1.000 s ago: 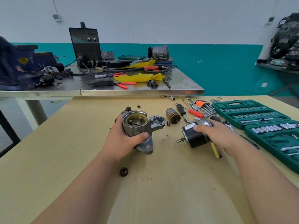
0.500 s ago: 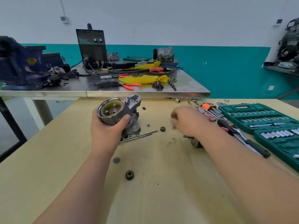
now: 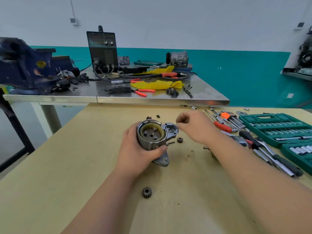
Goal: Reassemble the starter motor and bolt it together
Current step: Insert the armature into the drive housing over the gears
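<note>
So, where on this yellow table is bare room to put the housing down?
The widest bare patch of the table is left of the left hand holding the housing, out to the edge. Between the forearms lies only one gear. The right side is crowded: socket case, loose tools.

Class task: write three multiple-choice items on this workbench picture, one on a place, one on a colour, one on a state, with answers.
1. The nearer loose gear lies: A in a case; B on the wooden table; C on the steel bench.
2. The socket cases are: A red; B yellow; C green.
3. The starter housing is: A in the vise; B gripped by the left hand; C lying untouched.
Answers: B, it sits between the forearms; C, both cases are green; B, that hand wraps it.
</note>
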{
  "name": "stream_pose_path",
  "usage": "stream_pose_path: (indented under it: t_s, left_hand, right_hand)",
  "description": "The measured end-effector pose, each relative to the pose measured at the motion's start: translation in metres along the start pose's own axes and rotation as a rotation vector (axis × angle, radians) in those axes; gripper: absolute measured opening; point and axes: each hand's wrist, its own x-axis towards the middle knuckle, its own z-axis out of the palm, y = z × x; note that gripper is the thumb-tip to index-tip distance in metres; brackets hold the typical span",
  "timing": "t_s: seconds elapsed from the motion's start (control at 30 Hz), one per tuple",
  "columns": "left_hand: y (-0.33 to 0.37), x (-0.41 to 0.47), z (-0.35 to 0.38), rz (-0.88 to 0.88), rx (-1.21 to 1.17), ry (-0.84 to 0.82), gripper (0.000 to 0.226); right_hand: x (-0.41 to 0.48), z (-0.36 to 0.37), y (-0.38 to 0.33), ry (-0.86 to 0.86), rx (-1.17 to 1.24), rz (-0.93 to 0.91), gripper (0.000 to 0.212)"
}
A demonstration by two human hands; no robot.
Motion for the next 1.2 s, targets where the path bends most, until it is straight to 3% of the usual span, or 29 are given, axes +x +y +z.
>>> stream_pose_path:
  t_s: [0.07,0.1,0.17,0.27,0.33,0.4,0.5,0.6,0.7,0.73,0.9,1.0,1.1,1.2]
  left_hand:
    - [0.001,0.0,0.0,0.013,0.009,-0.005,0.076]
    - [0.002,0.001,0.0,0.014,0.008,-0.005,0.076]
    - [0.002,0.003,0.0,0.015,0.003,-0.007,0.073]
    - [-0.001,0.002,0.0,0.007,-0.012,0.002,0.071]
    - [0.0,0.003,-0.001,-0.009,-0.038,0.023,0.07]
    - [0.0,0.007,0.0,-0.039,-0.052,0.019,0.069]
    - [0.004,0.007,0.001,-0.055,-0.041,0.006,0.068]
    - [0.006,0.002,0.001,-0.02,-0.003,0.006,0.067]
    - [0.01,-0.003,0.002,-0.002,0.01,-0.002,0.068]
    - [0.011,-0.004,0.001,0.001,0.01,0.0,0.068]
    - [0.01,-0.006,0.001,0.004,0.024,-0.003,0.069]
    - [0.01,-0.006,0.002,0.009,0.03,-0.008,0.071]
    - [0.008,-0.005,0.002,0.011,0.025,-0.011,0.072]
    - [0.005,-0.003,0.001,0.017,0.016,-0.009,0.073]
  right_hand:
    - [-0.016,-0.006,-0.02,0.144,0.379,-0.06,0.011]
    - [-0.024,-0.007,-0.029,0.175,0.425,-0.091,0.013]
    - [-0.031,-0.008,-0.039,0.22,0.385,-0.116,0.018]
    - [-0.054,-0.017,-0.04,0.203,0.308,-0.01,0.009]
    - [-0.104,-0.008,-0.039,0.079,0.204,-0.119,0.024]
    - [-0.172,0.016,-0.062,-0.283,-0.057,-0.31,0.03]
    - [-0.235,0.035,-0.06,-0.345,-0.296,-0.465,0.046]
    - [-0.231,0.026,-0.058,-0.41,-0.257,-0.456,0.032]
    - [-0.218,0.021,-0.045,-0.415,-0.044,-0.403,0.054]
    - [-0.216,0.02,-0.035,-0.353,-0.041,-0.389,0.056]
    - [-0.192,-0.003,-0.029,-0.422,-0.22,-0.394,0.035]
    - [-0.185,-0.008,-0.038,-0.513,-0.31,-0.517,0.043]
    - [-0.18,-0.007,-0.051,-0.625,-0.357,-0.63,0.036]
    - [-0.157,-0.015,-0.055,-0.536,-0.162,-0.492,0.024]
